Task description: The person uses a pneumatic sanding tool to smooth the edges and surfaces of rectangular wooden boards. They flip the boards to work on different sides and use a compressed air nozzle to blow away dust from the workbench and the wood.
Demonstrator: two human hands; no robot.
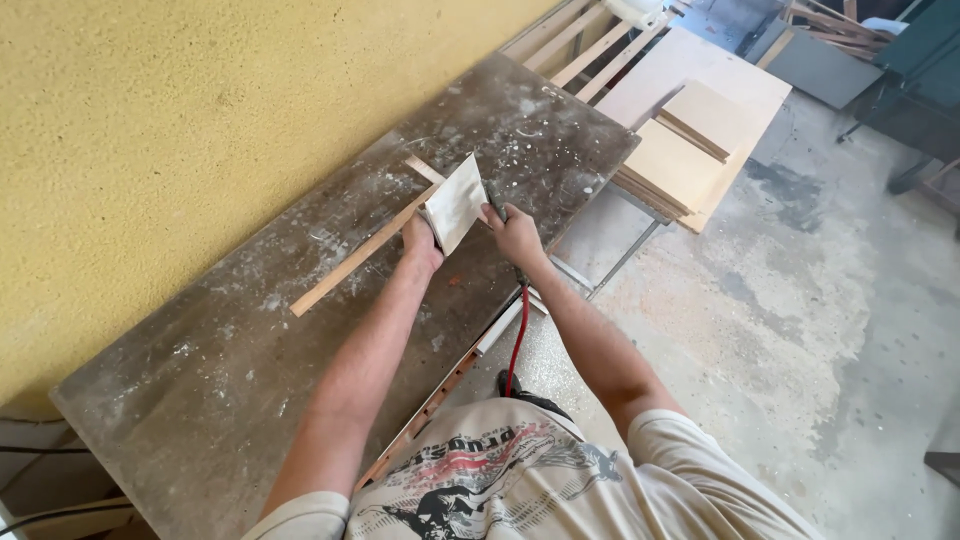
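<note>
A yellow rough-plastered wall (200, 120) bounds the scene on the left. Against it stands the counter (200, 400), a long dark slab, scuffed and dusted with pale residue. A thin wooden strip (350, 262) lies flat on the counter, running diagonally from the near left toward the hands.

The left hand (422, 240) grips a small pale board (457, 203) by its lower edge; its fingers are closed around that edge. The board is tilted on edge above the counter, next to the far end of the strip. This hold appears to steady the board so that the other hand can work on it.

The right hand (515, 235) is closed on a dark tool, mostly hidden by the hand, so its kind cannot be told. A red hose or cord (518, 335) drops from this hand off the counter's near edge. The tool's tip seems to meet the board's right edge.

Further right, flat wooden panels (690, 140) are stacked on a larger sheet. Sawdust covers the concrete floor (800, 300). No container is visible.
</note>
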